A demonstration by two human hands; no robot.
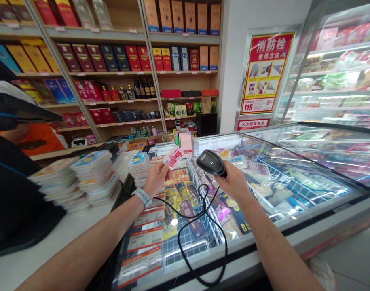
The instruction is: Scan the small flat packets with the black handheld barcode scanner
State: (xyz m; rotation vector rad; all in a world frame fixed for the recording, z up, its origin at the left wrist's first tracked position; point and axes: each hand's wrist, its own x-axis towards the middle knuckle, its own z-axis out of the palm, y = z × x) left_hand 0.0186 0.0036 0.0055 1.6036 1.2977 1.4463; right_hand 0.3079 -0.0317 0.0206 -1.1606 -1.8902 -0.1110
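Observation:
My left hand (pixel 157 178), with a watch (pixel 142 197) at the wrist, pinches a small pink-and-white packet (pixel 174 157) by its near edge. My right hand (pixel 235 182) is wrapped around a black handheld barcode scanner (pixel 211 162), whose head points left toward the packet. A looped black cable (pixel 226 246) trails from the scanner over the glass top of a chest freezer (pixel 185 260). Both hands are above this glass. Under it lie wire baskets with packaged ice creams (pixel 192 216). The packet's exact kind is too small to read.
Stacks of flat clear plastic boxes (pixel 95 178) stand on the white counter (pixel 48 246) at left, with another stack (pixel 138 167) by my left hand. A dark counter device (pixel 15 173) is at far left. Price labels (pixel 144 238) line the freezer's left edge. Shelves of boxed bottles (pixel 108 58) rise behind.

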